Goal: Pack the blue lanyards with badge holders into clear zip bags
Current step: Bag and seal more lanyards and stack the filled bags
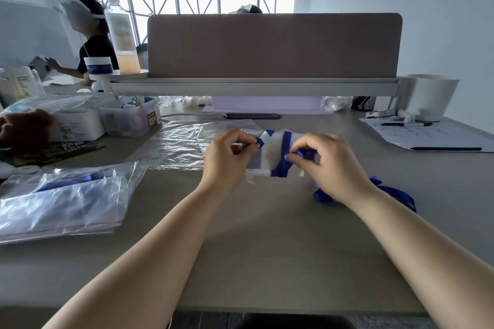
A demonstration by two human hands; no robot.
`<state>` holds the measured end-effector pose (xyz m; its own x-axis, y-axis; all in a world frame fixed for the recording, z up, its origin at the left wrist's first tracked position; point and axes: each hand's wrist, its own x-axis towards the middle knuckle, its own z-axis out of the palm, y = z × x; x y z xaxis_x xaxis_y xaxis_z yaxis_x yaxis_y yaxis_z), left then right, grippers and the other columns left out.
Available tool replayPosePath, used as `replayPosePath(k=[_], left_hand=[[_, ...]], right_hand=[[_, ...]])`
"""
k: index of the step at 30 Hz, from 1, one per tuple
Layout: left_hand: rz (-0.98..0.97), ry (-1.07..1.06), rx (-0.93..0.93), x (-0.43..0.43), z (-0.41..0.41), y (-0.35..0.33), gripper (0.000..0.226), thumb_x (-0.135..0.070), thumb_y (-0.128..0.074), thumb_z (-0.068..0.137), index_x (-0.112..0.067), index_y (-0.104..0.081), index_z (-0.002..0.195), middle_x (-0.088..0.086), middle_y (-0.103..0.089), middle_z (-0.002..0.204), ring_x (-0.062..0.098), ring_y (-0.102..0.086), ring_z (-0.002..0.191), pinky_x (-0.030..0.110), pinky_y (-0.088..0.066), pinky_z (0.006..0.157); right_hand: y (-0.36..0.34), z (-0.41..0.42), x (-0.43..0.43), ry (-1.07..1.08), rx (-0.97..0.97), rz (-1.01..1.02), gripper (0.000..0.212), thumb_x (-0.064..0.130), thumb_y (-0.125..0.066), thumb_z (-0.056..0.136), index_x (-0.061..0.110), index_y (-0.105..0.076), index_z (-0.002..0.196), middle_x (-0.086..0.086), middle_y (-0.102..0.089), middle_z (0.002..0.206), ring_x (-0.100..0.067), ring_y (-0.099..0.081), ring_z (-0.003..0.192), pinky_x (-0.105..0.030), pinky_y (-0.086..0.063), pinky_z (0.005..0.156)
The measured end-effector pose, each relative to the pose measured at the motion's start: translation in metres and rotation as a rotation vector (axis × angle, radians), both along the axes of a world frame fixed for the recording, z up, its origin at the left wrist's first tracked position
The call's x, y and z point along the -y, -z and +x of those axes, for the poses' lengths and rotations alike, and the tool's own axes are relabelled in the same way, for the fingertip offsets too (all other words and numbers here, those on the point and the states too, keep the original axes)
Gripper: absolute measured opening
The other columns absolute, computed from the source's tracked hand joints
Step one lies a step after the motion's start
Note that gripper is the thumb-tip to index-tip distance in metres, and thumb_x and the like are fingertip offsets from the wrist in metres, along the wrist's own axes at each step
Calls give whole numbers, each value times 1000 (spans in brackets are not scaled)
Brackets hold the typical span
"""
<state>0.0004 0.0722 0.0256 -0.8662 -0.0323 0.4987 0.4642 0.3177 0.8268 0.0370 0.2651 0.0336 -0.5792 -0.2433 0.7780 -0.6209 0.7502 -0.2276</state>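
Observation:
A clear badge holder with a blue lanyard wound across it is held just above the desk's middle. My left hand pinches the holder's left edge. My right hand pinches the blue ribbon at the holder's right side. The rest of the lanyard trails loose on the desk behind my right wrist. Empty clear zip bags lie flat behind my left hand. At the left lies a pile of zip bags, one with a blue lanyard inside.
A desk divider with a shelf stands across the back. Small plastic boxes and clutter fill the back left. Papers with pens and a white pot sit at the right. Another person sits at the far left.

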Motion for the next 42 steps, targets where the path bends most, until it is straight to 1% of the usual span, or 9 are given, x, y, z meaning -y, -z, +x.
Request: replayPosePath(k=[7,12,17,24,30,32,35,38,42], left_hand=[[-58,186,-39,-8,7,-2,24,-5,-69,82,-28,-65,73,1,-70,83,26,-66,75,43,-53,72],[16,294,-14,-5,9,-2,30,-1,-66,83,-28,-64,72,-2,-67,80,18,-62,75,40,-52,71],[59,342,29,0,9,-3,24,0,-66,83,-24,-66,76,4,-68,87,24,-63,80,46,-54,77],[13,369,78,-2,9,1,27,-7,-76,72,-29,-62,76,8,-69,97,30,-65,85,48,-57,75],[23,329,86,-4,10,-4,41,-15,-78,75,-28,-48,100,-6,-61,108,13,-64,92,26,-56,74],[-86,143,13,5,2,-2,33,-25,-74,79,-27,-52,104,-11,-60,110,10,-61,97,27,-53,79],[-481,-198,-51,23,-15,6,32,-35,-68,82,-28,-57,111,-5,-55,121,18,-52,112,33,-42,89],[-707,-252,68,29,-21,12,48,-44,-65,81,-29,-51,124,-3,-47,135,23,-42,124,36,-36,97],[-710,-248,71,25,-28,15,44,-44,-61,84,-28,-51,125,-10,-56,127,19,-50,118,35,-40,92]], right_hand=[[2,-5,-6,93,-52,-42,6,29,-70,79,23,-68,81,11,-56,79,-5,-49,76,-30,-31,80],[2,-4,-13,75,136,-175,16,36,-71,79,28,-61,88,17,-55,84,-2,-50,79,-30,-35,82],[-2,2,-9,-94,387,-322,12,24,-67,85,33,-66,93,12,-67,85,7,-57,75,-6,-41,70],[-4,5,-3,-133,414,-361,8,16,-64,87,20,-69,92,6,-69,84,8,-57,70,-4,-41,68],[0,-4,-9,-60,483,-459,5,18,-65,87,16,-69,84,-3,-70,80,-1,-58,68,-17,-46,68],[3,-8,-14,-22,515,-529,7,19,-66,87,19,-68,81,-3,-70,79,-8,-59,70,-27,-47,71],[3,-10,-18,17,584,-593,7,20,-65,87,18,-68,80,-3,-69,82,-15,-61,73,-35,-52,72],[4,-9,-17,27,627,-618,10,21,-65,88,19,-67,78,-3,-67,79,-16,-60,71,-34,-51,63],[4,-8,-15,46,645,-582,12,22,-65,88,21,-67,76,2,-67,74,-12,-58,69,-29,-48,62]])
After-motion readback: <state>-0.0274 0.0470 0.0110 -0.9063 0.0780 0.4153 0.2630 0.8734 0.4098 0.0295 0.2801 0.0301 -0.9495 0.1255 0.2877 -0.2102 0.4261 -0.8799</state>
